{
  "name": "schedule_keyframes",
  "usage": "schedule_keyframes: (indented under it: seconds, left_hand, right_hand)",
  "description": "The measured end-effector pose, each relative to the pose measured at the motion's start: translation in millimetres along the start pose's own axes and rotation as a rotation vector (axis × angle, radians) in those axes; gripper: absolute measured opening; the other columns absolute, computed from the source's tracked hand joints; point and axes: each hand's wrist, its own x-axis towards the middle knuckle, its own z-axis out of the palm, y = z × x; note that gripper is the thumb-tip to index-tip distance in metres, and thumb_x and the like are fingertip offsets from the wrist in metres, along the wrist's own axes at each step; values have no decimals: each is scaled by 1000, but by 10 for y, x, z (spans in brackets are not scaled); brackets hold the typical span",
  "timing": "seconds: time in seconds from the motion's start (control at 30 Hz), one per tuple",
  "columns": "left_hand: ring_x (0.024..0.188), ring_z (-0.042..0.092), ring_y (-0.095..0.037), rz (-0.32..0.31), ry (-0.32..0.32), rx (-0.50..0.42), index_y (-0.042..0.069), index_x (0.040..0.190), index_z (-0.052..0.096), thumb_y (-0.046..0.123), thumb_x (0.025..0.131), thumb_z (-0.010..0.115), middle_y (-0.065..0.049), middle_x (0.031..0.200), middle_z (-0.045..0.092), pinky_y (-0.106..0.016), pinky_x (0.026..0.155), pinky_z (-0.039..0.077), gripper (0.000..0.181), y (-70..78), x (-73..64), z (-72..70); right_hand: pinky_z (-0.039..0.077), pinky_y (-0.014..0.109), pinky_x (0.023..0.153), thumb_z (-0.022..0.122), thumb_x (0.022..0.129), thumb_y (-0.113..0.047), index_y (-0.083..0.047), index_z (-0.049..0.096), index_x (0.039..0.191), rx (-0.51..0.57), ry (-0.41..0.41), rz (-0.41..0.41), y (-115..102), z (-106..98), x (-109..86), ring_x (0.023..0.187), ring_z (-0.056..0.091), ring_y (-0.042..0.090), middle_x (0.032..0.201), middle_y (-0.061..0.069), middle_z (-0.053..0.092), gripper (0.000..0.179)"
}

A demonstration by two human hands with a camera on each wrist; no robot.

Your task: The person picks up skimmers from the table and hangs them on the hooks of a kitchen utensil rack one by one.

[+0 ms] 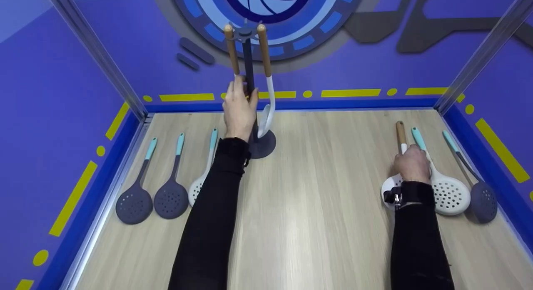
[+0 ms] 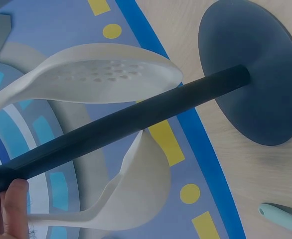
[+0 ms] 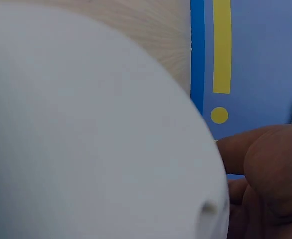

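Note:
My left hand [image 1: 239,108] grips the dark pole of a utensil stand [image 1: 262,145]; in the left wrist view its fingers [image 2: 15,201] curl at the pole. Two wooden-handled white utensils hang there: a slotted spoon [image 2: 106,74] on the right, and a ladle [image 2: 141,194] on the left, mostly behind my hand in the head view. Over at the right, my right hand [image 1: 413,163] holds a white skimmer [image 1: 390,188] with a wooden handle. Its pale head [image 3: 96,124] fills much of the right wrist view, and the exact finger contact is partly hidden.
Right of my right hand lie a white skimmer [image 1: 449,196] and a dark grey skimmer [image 1: 484,202], both teal-handled. On the left lie two dark skimmers [image 1: 134,204] [image 1: 170,199] and a white one [image 1: 195,191] partly behind my sleeve. Blue walls [image 1: 125,52] enclose the wooden table [image 1: 316,223].

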Motion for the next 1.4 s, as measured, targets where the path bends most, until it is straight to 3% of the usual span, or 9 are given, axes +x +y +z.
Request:
schedule_keyframes:
  seconds: [0.27,0.63,1.13,1.4]
  left_hand:
    - [124,82,-38,-2,2,-3,6,154,64,28,120,73,-18,135,74,-50,104,71,42,1,0,2]
    - [124,82,-36,-5,2,-10,7,154,65,26,119,74,-17,135,74,-52,105,70,42,1,2,6]
    - [125,82,-36,-16,-5,-2,8,157,64,26,119,75,-17,137,74,-50,105,71,45,18,13,5]
    - [124,82,-36,-30,-1,2,8,155,65,26,118,75,-15,136,74,-51,104,70,42,22,10,0]
  right_hand:
    - [59,65,95,50,112,-8,26,59,133,17,20,-34,-18,-26,1,104,67,51,122,45,66,41]
    - [58,68,101,50,110,-1,25,63,135,28,23,-52,-39,-27,-12,110,68,55,126,47,68,38]
    - [53,71,127,45,118,-3,18,49,164,68,-55,-2,-168,-42,-43,136,64,55,155,46,61,51]
    - [55,72,121,48,118,-2,20,53,160,93,48,-90,-249,-36,-71,134,67,60,149,48,64,48]
